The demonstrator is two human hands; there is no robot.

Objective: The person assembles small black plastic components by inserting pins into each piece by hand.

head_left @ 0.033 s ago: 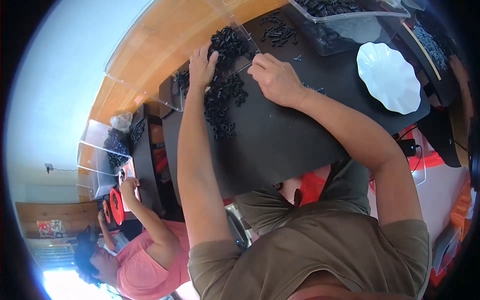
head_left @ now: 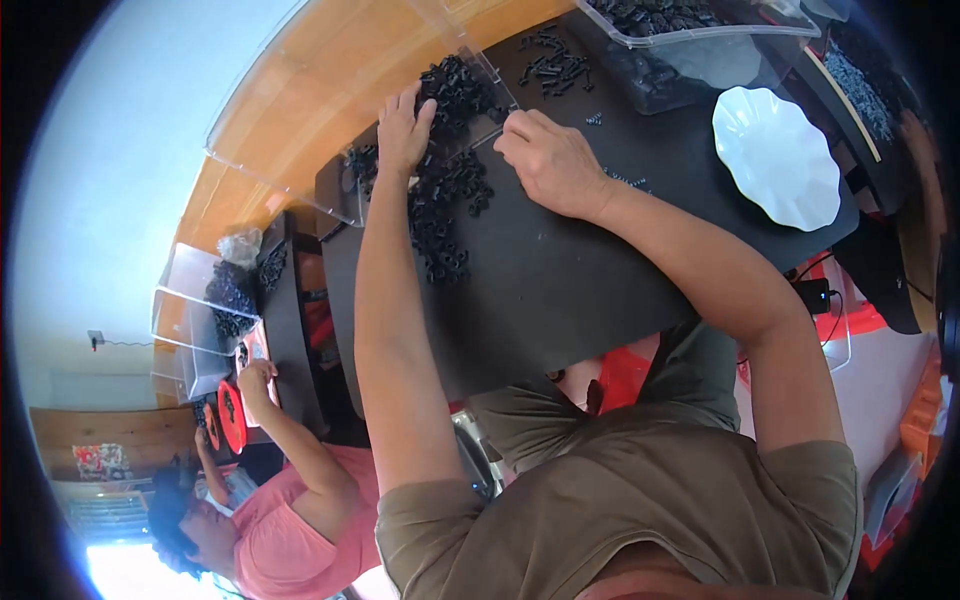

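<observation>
My left hand (head_left: 403,135) rests with its fingers stretched out and thumb apart on a heap of small black plastic parts (head_left: 452,185). The heap spreads from inside a tipped clear plastic box (head_left: 487,72) onto the dark table. At the near right corner of that box, my right hand (head_left: 545,160) has its fingers curled round the rim. Just beyond the right hand lie more black parts (head_left: 555,68), longer and thinner. A few small metal springs (head_left: 594,119) lie to its right.
A white scalloped dish (head_left: 778,158) sits at the table's right side. Behind it stands a clear bin (head_left: 690,40) of black parts. To the left, a co-worker in a pink top (head_left: 300,515) works at another table, beside a red dish (head_left: 231,416).
</observation>
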